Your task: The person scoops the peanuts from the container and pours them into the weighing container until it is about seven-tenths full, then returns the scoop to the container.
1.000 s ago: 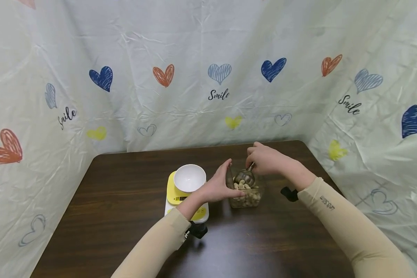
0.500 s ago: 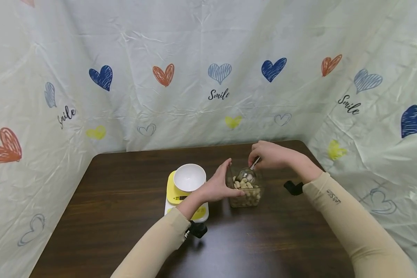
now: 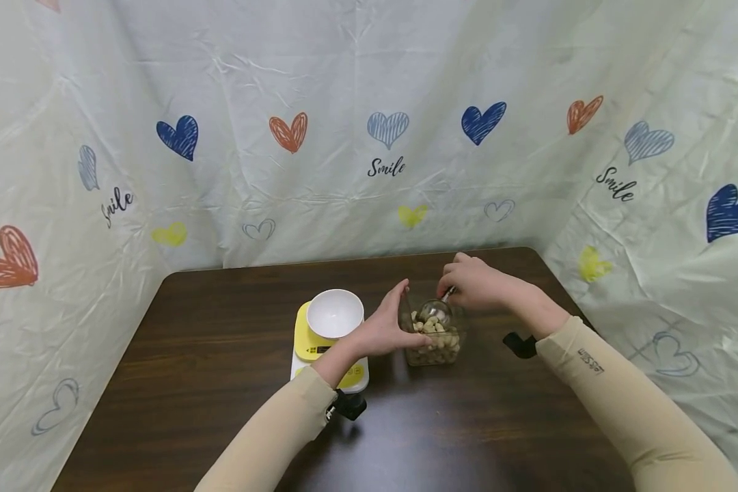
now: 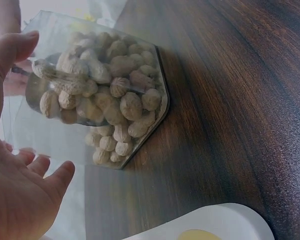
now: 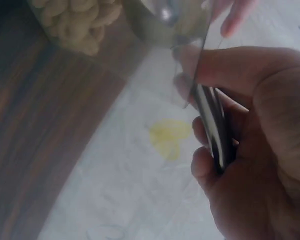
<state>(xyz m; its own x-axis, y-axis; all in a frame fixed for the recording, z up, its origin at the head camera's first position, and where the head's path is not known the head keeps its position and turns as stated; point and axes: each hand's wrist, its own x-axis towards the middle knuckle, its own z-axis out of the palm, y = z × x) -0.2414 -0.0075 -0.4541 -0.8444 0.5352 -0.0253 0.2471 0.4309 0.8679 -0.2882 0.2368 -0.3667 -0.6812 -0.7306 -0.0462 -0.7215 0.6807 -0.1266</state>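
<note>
A clear plastic container (image 3: 408, 313) of peanuts (image 4: 131, 106) stands on the table, right of the scale. My left hand (image 3: 383, 333) grips its left side, thumb along the near wall and fingers at the far wall. The right hand (image 3: 476, 281) holds a metal scoop by its handle (image 5: 214, 127), above the container's far right side. The bowl of the scoop (image 3: 435, 312) is down inside the container among the peanuts. Through the clear wall in the left wrist view, several peanuts show against the dark scoop.
Left of the container, a white bowl (image 3: 335, 314) sits on a yellow-and-white kitchen scale (image 3: 307, 347), partly covered by my left wrist. The dark wooden table (image 3: 221, 383) ends at a white curtain (image 3: 326, 205) printed with hearts.
My right hand first shifted right and slightly up with the scoop, then lowered a little, the scoop staying within the container. The left hand keeps its hold on the container.
</note>
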